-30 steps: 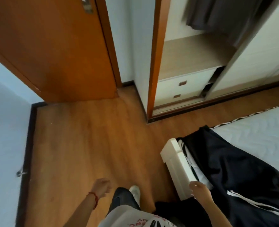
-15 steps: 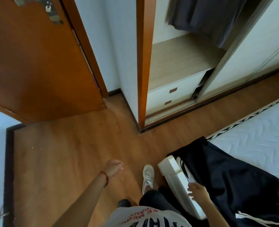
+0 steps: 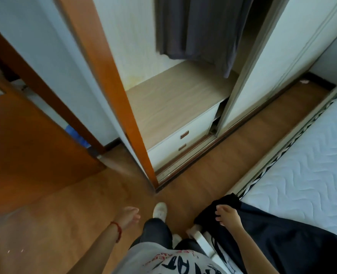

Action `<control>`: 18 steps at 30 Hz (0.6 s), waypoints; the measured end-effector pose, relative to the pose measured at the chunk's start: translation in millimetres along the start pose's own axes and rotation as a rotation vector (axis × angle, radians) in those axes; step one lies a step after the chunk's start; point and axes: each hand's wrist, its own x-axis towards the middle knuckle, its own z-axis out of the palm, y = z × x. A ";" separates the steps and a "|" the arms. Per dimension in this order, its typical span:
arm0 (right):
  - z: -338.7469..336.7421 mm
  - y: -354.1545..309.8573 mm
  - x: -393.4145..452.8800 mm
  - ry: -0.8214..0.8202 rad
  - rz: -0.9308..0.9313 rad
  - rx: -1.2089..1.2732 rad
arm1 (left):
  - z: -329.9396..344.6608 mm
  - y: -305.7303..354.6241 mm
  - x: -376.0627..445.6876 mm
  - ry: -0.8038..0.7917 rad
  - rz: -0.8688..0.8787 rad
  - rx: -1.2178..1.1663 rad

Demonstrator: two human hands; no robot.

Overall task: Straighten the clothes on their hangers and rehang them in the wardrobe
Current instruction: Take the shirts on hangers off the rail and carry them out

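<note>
Here, right hand (image 3: 228, 215) fingers spread over limp black garment (image 3: 282, 240), left hand (image 3: 129, 214) loosely open, quilted mattress (image 3: 306, 169).

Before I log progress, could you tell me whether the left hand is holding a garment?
No, the left hand hangs empty above the wooden floor.
</note>
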 end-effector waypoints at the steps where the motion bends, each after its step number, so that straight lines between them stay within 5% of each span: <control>1: -1.3 -4.6 5.2 0.013 0.009 0.021 | 3.1 21.9 -6.9 -0.027 -0.010 0.046; 11: -12.3 -17.6 51.4 0.238 0.257 0.352 | 75.0 231.7 31.8 -0.266 0.239 0.551; 18: -23.5 -40.9 68.0 0.325 0.312 0.482 | 120.2 321.5 68.4 -0.304 0.263 0.570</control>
